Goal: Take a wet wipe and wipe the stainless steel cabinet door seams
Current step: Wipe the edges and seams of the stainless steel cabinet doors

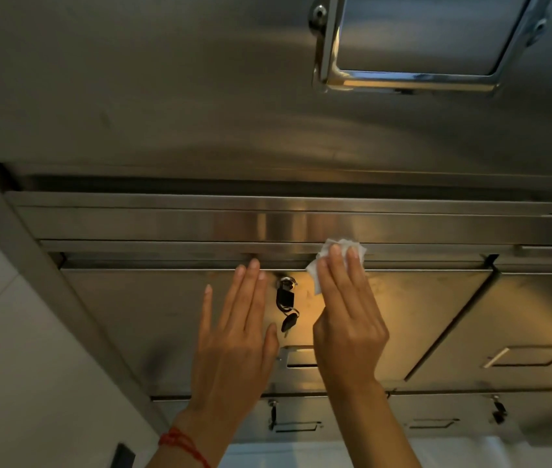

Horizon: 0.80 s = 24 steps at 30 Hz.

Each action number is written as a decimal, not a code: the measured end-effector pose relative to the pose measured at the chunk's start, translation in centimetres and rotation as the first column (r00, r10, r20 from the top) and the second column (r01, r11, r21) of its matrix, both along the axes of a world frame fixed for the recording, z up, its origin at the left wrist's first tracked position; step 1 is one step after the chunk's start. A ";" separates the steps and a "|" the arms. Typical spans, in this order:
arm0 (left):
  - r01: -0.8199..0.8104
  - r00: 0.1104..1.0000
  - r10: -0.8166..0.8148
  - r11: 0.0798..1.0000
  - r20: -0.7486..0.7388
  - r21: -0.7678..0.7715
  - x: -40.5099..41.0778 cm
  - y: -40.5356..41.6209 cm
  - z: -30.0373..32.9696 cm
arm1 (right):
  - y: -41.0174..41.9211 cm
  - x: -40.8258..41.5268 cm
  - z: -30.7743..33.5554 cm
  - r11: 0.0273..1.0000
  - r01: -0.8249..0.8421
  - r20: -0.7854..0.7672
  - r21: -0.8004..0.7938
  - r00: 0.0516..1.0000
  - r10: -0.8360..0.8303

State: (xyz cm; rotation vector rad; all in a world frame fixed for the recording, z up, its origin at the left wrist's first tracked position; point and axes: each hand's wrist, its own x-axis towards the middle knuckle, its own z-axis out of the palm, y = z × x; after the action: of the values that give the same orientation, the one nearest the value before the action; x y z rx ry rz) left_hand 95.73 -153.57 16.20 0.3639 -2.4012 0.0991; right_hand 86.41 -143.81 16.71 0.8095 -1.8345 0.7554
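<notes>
Overhead, a white wet wipe (335, 256) is pressed flat by the straight fingers of the right hand (345, 312) against the horizontal seam (166, 256) along the top edge of a stainless steel cabinet door (152, 319). That seam runs left to right, so any stroke would be judged sideways. Just left, the left hand (237, 332) is held open, fingers extended, beside a small padlock with keys (286, 302), holding nothing.

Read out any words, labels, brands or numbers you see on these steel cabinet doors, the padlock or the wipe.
None can be read: the cabinet door, the padlock with its keys and the wet wipe show no legible text, label or number.
</notes>
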 end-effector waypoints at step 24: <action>-0.029 1.000 0.029 0.999 0.001 0.027 0.8 -0.8 -0.1 | -0.4 0.2 0.2 0.994 -0.046 -0.054 0.102 0.997 0.052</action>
State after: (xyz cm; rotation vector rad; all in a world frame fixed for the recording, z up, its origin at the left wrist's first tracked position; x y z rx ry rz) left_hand 96.49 -154.37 16.09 0.4118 -2.4006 0.0795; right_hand 86.61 -144.25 16.92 0.9350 -1.8192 0.6686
